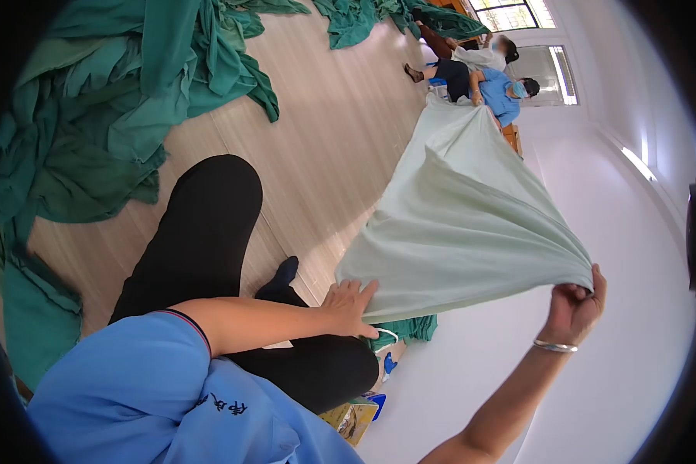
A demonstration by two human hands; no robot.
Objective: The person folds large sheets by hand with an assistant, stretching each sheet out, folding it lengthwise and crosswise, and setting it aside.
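Observation:
A large pale green cloth [472,224] is spread and pulled taut in the air, with folds running to its lower right corner. My right hand [578,305], with a silver bangle at the wrist, is closed round that corner; its fingertips are partly hidden. At the cloth's near left corner, my left hand [351,309] lies against the edge with its fingers apart. The far end of the cloth is beside a co-worker [503,93] in a blue shirt and mask.
Darker green cloths [93,131] lie heaped on the wooden floor [309,116]. Another person [483,56] in white sits beyond the co-worker. My bent legs [201,232] are at lower left. A yellow box [352,421] is near my knee. White wall rises at right.

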